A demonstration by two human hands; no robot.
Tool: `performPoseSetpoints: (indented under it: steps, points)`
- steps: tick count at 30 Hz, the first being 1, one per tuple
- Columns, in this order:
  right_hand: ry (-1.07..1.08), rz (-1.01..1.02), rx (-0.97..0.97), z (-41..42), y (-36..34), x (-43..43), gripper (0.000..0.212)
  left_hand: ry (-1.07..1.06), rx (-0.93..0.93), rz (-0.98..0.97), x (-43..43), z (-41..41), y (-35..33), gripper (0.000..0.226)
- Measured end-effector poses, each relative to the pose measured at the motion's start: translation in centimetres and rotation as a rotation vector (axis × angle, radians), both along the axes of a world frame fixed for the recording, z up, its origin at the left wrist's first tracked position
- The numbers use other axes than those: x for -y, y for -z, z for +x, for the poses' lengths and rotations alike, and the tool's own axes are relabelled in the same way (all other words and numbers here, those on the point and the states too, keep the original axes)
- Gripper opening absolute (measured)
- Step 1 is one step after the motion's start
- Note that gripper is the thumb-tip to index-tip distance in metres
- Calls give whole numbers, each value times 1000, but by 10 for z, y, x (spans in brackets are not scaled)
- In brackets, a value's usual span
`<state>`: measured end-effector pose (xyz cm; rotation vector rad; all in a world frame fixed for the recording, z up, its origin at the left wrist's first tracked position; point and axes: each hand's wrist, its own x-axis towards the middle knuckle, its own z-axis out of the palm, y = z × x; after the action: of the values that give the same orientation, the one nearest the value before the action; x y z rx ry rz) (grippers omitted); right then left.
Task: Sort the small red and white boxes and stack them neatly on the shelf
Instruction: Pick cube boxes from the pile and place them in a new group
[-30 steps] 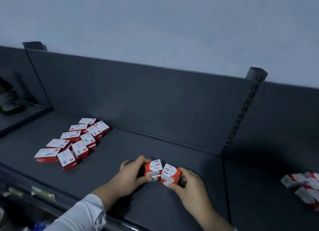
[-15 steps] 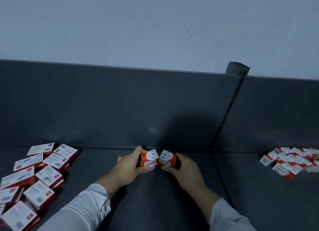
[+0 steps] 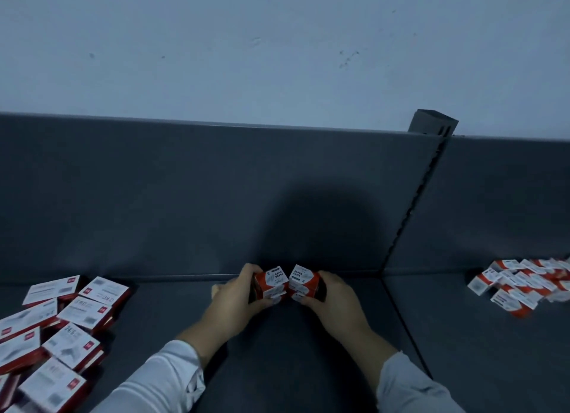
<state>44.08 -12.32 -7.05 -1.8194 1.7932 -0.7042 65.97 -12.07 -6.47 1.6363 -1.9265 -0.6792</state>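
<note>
Two short stacks of small red and white paper-clip boxes stand side by side near the back of the dark grey shelf. My left hand grips the left stack, thumb in front and fingers behind. My right hand grips the right stack the same way. The two stacks touch each other. Their lower boxes are partly hidden by my fingers.
Several flat red and white boxes lie loose at the left of the shelf. Another heap of small boxes lies on the adjoining shelf at the right, past the slotted upright. The grey back panel rises behind.
Both hands have carried the two stacks farther back, close to the back panel. The view has shifted nearer and to the right, bringing the right heap into fuller view.
</note>
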Motion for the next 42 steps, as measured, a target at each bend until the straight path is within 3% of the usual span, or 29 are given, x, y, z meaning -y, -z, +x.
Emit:
performPoseSetpoints:
  steps: [8,13,18,23,32,42]
  points:
    - [20,27,11,7,-4,-4,48,-105,-64,87,-5,-9,0,40]
    - [-27,111,107,-1,-21,-16,79,-128,9,92,-9,-14,-8,54]
    - [-47,68,-43,-28,-27,-32,71,-182,40,-78,-10,-21,-20,61]
    - [-85,32,-279,-69,-30,-49,65,18,186,-124,-23,-46,-33,62]
    - [-86,59,-408,-158,-42,-94,69,207,399,-106,-53,-143,-47,66]
    - [15,65,-419,-317,-54,-174,70,303,325,-63,-110,-315,-49,66]
